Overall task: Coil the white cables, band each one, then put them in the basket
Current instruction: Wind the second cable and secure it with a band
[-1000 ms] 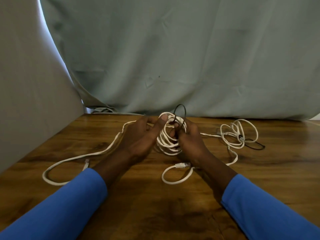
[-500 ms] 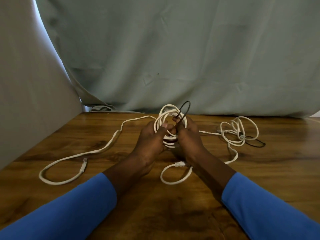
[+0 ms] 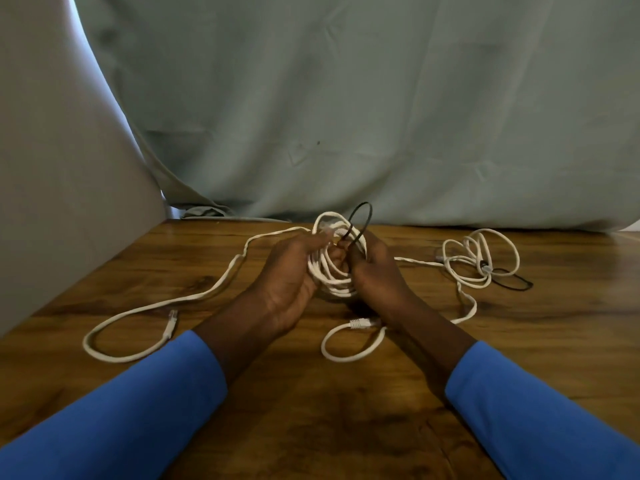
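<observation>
In the head view, a coil of white cable (image 3: 334,275) is held upright above the wooden table (image 3: 311,417), between the two hands. The left hand (image 3: 287,275) is curled round the coil's left side and grasps it. The right hand (image 3: 377,271) is closed at the coil's right side, and a black band (image 3: 363,216) is pinched in its fingers. The band's loop stands up past the coil's top rim and leans to the right. It thus lies just above the strands it is judged to be meant for, and the right hand is the nearer one to work it. A loose tail (image 3: 180,301) is trailed from the coil's top to the left across the table, not yet wound in. A second coil (image 3: 479,258) is seen well apart to the right, lying flat, with a dark band (image 3: 512,285) at it. No basket is in view.
</observation>
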A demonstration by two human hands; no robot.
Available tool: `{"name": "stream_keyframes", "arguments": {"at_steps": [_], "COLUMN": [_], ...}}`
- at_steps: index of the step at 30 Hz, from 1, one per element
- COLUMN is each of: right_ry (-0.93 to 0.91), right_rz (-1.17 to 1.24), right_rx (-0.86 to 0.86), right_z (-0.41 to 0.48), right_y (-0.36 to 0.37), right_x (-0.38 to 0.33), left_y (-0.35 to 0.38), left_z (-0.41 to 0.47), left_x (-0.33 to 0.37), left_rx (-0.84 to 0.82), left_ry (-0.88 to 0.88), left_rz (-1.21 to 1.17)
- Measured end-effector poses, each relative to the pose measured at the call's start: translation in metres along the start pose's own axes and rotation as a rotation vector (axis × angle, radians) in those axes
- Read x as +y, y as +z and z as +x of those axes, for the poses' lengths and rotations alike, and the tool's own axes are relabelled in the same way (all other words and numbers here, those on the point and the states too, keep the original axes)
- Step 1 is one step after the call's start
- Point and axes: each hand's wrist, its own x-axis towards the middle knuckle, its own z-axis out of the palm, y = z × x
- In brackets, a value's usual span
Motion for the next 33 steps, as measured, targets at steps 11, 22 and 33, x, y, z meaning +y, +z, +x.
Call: {"name": "stream_keyframes", "arguments": {"at_steps": [11, 22, 33], "right_ry": [-0.139, -0.114, -0.198], "right_rz": [-0.25, -0.086, 0.181], "right_rx": [-0.096, -0.255, -0.006], "right_z": [-0.007, -0.016, 0.004], "right_y": [-0.002, -0.003, -0.02], "right_x": [-0.002, -0.012, -0.01], "left_y": [-0.011, -0.023, -0.019], "left_z": [0.009, 0.012, 0.008], "left_x": [-0.01, -0.003, -0.006], "left_rx": [0.086, 0.093, 0.01], "left_ry": [0.162, 0.237, 0.344], "left_rz": [0.222, 0.411, 0.608]}}
